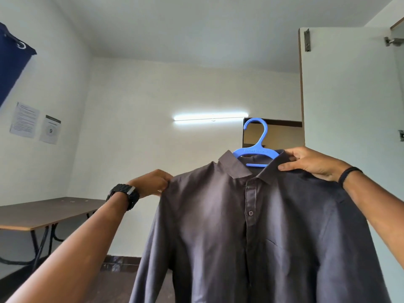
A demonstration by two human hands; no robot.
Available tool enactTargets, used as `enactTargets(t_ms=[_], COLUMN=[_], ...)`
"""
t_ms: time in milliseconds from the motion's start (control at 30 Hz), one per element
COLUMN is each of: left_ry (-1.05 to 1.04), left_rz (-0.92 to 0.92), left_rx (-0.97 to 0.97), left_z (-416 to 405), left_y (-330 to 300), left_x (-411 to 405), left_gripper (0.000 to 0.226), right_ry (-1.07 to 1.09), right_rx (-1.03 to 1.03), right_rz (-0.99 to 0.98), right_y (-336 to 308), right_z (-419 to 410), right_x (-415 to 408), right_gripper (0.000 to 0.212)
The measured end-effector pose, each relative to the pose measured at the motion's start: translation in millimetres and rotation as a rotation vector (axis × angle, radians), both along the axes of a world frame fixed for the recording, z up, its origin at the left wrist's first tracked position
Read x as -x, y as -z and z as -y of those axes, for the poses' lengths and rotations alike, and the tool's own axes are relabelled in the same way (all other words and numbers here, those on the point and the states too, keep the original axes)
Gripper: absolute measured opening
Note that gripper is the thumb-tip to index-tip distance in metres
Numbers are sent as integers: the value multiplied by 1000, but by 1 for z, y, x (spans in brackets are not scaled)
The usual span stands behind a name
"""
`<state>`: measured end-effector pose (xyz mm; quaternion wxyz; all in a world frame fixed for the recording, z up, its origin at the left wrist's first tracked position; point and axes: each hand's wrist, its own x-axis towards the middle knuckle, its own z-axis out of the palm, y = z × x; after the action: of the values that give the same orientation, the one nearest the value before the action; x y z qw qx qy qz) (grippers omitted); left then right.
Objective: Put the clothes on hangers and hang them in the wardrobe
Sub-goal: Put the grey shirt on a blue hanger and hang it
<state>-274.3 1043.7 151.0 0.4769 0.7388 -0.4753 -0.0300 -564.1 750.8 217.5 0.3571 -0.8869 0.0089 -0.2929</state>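
One dark grey button-up shirt (251, 226) hangs in mid-air, long axis vertical, collar up and front toward the camera, on one blue plastic hanger (255, 149) whose hook opens left. The left hand (150, 182) pinches the shirt's left shoulder edge; the right hand (308, 162) pinches the collar and right shoulder. Open room lies to the left, above one brown table (43, 212). Just right, the white wardrobe door (345, 95) stands close. Farther off, one tube light (209, 117) and two wall papers (35, 122).
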Motion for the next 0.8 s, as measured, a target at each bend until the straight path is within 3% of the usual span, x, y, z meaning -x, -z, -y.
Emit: enactTargets(t_ms=[100,200,267,333,367,500,600,733,800], left_ry=[129,-310,-564,-507,-436,-183,-162,-147,-160], left_rz=[-264,4,220,292,347,521,604,548,504], left_rx=[168,13,118,365,385,160,45,236,300], left_z=[-1,9,21,36,44,87,109,133,151], left_y=[-7,-16,-20,-25,-28,-38,-42,-28,-20], left_x=[3,1,4,23,37,89,102,111,121], left_gripper=[39,20,28,22,17,36,22,19,21], right_ry=[-69,-42,20,56,63,79,90,56,189], right_rx=[-111,-64,0,21,32,66,84,-90,20], right_rz=[20,16,24,39,43,55,11,-199,-347], right_y=[-6,-8,-4,2,5,14,22,27,27], right_z=[-4,-7,-4,1,1,-8,-11,4,14], right_x=[6,2,-5,-11,-14,-22,-17,19,45], right_gripper=[31,30,31,32,32,33,31,33,18])
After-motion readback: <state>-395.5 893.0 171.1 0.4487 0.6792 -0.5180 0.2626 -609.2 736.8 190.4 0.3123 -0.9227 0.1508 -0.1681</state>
